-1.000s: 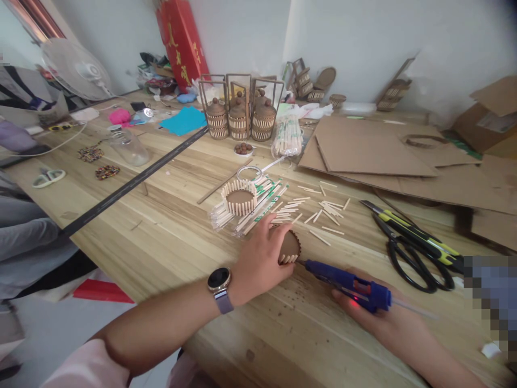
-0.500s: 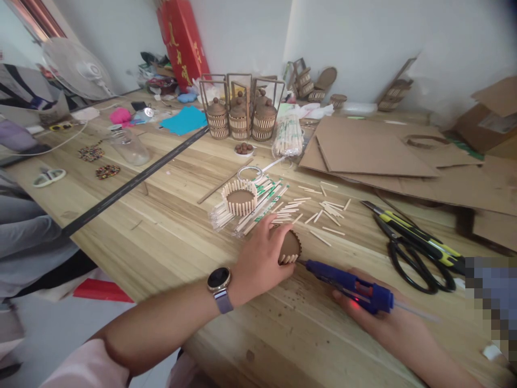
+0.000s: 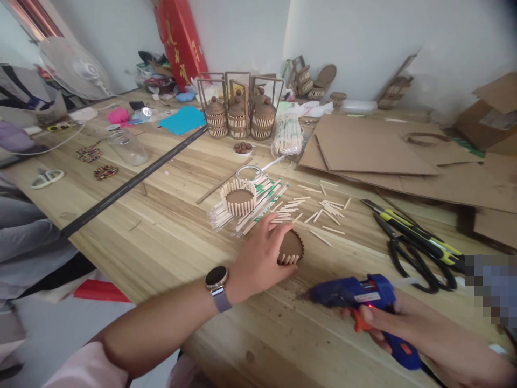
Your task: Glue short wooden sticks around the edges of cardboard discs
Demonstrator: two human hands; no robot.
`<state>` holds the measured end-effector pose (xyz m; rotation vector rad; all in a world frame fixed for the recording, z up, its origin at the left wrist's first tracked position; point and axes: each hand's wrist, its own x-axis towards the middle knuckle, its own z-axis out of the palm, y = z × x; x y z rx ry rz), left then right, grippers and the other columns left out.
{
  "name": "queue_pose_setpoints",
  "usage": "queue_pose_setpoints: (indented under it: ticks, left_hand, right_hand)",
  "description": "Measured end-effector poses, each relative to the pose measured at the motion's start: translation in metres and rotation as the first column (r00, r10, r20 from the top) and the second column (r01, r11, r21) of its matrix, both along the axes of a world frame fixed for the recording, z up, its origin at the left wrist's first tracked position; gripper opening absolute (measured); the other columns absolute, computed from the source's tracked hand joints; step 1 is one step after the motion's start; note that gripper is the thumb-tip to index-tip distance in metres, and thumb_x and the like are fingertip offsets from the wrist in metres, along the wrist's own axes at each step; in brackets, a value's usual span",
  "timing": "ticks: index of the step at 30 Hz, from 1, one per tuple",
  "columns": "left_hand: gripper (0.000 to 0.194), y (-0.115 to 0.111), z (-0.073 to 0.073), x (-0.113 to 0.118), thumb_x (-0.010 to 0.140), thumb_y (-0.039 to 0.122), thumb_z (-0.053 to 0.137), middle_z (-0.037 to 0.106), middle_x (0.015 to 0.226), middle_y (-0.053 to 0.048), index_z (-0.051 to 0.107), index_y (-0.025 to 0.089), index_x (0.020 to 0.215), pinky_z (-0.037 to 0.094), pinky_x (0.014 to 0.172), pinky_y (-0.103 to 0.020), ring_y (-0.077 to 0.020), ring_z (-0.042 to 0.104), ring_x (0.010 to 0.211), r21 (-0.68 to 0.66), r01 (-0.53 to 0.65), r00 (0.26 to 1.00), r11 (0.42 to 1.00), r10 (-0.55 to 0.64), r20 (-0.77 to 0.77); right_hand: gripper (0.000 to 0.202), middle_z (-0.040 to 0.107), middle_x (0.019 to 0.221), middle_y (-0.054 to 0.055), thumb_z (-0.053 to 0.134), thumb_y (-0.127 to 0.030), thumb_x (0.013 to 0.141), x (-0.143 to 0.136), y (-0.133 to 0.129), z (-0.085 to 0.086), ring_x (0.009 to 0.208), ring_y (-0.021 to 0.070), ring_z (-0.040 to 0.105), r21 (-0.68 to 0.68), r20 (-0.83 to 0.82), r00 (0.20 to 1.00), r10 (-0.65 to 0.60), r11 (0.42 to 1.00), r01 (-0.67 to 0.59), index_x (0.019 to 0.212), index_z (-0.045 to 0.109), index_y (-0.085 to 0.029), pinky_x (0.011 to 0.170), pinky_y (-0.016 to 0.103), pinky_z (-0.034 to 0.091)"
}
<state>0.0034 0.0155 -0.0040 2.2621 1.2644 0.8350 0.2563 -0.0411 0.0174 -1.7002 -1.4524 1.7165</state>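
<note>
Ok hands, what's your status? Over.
Left hand holding round brown disc, partly edged with pale sticks. Right hand gripping blue glue gun, nozzle off disc. Black scissors beyond gun, not blocking.

The stick cup (image 3: 239, 207) sits on wrapped sticks (image 3: 258, 211) on the tabletop (image 3: 173, 237). Behind it come the tape ring (image 3: 249, 173), the bowl (image 3: 243, 152) and then the baskets (image 3: 239, 119). Behind it and to the left is a jar (image 3: 131, 150); behind and right, cardboard (image 3: 369, 143). Loose sticks (image 3: 331, 210) lie right of it, scissors (image 3: 407, 261) farther right. The round base (image 3: 291, 245) is in front and right of it.
</note>
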Motion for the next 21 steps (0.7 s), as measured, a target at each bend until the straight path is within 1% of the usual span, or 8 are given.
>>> queue_pose_setpoints:
  ticks: [3, 7, 10, 13, 15, 17, 19, 21]
  left_hand:
    - [0.081, 0.002, 0.0, -0.002, 0.067, 0.02, 0.08, 0.032, 0.142, -0.014, 0.036, 0.025, 0.134, 0.042, 0.106, -0.051, -0.032, 0.042, 0.13, -0.002, 0.009, 1.0, 1.0, -0.009, 0.008]
    - [0.081, 0.003, 0.0, -0.003, 0.066, 0.022, 0.081, 0.032, 0.142, -0.014, 0.036, 0.025, 0.134, 0.042, 0.106, -0.051, -0.0324, 0.039, 0.132, -0.005, 0.009, 1.0, 1.0, -0.009, 0.002]
    - [0.081, 0.003, -0.001, -0.002, 0.066, 0.022, 0.081, 0.032, 0.142, -0.014, 0.037, 0.025, 0.134, 0.04, 0.108, -0.051, -0.0319, 0.039, 0.133, 0.006, 0.011, 1.0, 1.0, -0.011, 0.0]
    - [0.081, 0.003, -0.001, -0.002, 0.065, 0.022, 0.081, 0.033, 0.141, -0.014, 0.038, 0.024, 0.133, 0.039, 0.109, -0.051, -0.0319, 0.039, 0.133, 0.009, 0.01, 1.0, 1.0, -0.01, -0.001]
    - [0.08, 0.003, -0.001, -0.002, 0.065, 0.022, 0.082, 0.033, 0.141, -0.015, 0.038, 0.023, 0.133, 0.039, 0.109, -0.051, -0.0321, 0.039, 0.132, 0.012, 0.011, 1.0, 1.0, -0.011, -0.002]
    - [0.08, 0.003, -0.001, -0.002, 0.065, 0.021, 0.082, 0.033, 0.141, -0.015, 0.039, 0.023, 0.133, 0.039, 0.109, -0.05, -0.0317, 0.04, 0.132, 0.017, 0.016, 1.0, 1.0, -0.017, 0.001]
    - [0.08, 0.003, -0.002, -0.002, 0.065, 0.021, 0.082, 0.033, 0.141, -0.015, 0.038, 0.022, 0.133, 0.04, 0.108, -0.049, -0.0311, 0.041, 0.131, 0.013, 0.022, 1.0, 1.0, -0.022, 0.007]
    - [0.08, 0.003, -0.003, -0.001, 0.066, 0.022, 0.081, 0.032, 0.142, -0.015, 0.038, 0.022, 0.133, 0.04, 0.108, -0.048, -0.0306, 0.042, 0.13, 0.008, 0.027, 1.0, 1.0, -0.027, 0.013]
  right_hand:
    - [0.057, 0.051, 0.054, -0.003, 0.065, -0.075, 0.064, 0.001, 0.003, 0.005, 0.046, 0.009, 0.046, -0.13, -0.028, 0.991, 0.128, 0.983, -0.13, 0.071, 0.057, -0.018, 0.046, 0.023, 0.037]
    - [0.059, 0.059, 0.065, 0.001, 0.06, -0.077, 0.065, -0.003, 0.006, 0.01, 0.052, 0.0097, 0.051, -0.215, -0.032, 0.96, 0.28, 0.936, -0.28, 0.075, 0.054, -0.019, 0.047, 0.022, 0.037]
    - [0.058, 0.062, 0.07, 0.003, 0.054, -0.077, 0.07, -0.01, 0.003, 0.012, 0.056, 0.0114, 0.054, -0.223, 0.084, 0.923, 0.375, 0.91, -0.349, 0.075, 0.056, -0.019, 0.047, 0.021, 0.037]
    - [0.058, 0.061, 0.061, 0.004, 0.041, -0.074, 0.078, -0.016, -0.001, 0.013, 0.054, 0.0146, 0.055, -0.173, 0.31, 0.824, 0.475, 0.88, -0.442, 0.068, 0.059, -0.019, 0.049, 0.024, 0.038]
    - [0.059, 0.065, 0.062, 0.007, 0.033, -0.068, 0.084, -0.02, -0.003, 0.013, 0.057, 0.0186, 0.059, -0.091, 0.492, 0.725, 0.481, 0.857, -0.507, 0.067, 0.064, -0.02, 0.053, 0.028, 0.04]
    - [0.059, 0.07, 0.069, 0.008, 0.03, -0.064, 0.087, -0.023, -0.003, 0.014, 0.064, 0.0234, 0.064, -0.033, 0.642, 0.628, 0.44, 0.834, -0.55, 0.069, 0.068, -0.022, 0.058, 0.033, 0.042]
    - [0.057, 0.073, 0.073, 0.009, 0.031, -0.063, 0.088, -0.026, -0.004, 0.016, 0.068, 0.0276, 0.067, -0.026, 0.741, 0.549, 0.386, 0.833, -0.552, 0.072, 0.07, -0.024, 0.062, 0.037, 0.044]
    - [0.055, 0.075, 0.076, 0.01, 0.033, -0.061, 0.088, -0.027, -0.003, 0.018, 0.071, 0.0299, 0.069, -0.019, 0.795, 0.501, 0.341, 0.841, -0.541, 0.072, 0.071, -0.024, 0.063, 0.039, 0.046]
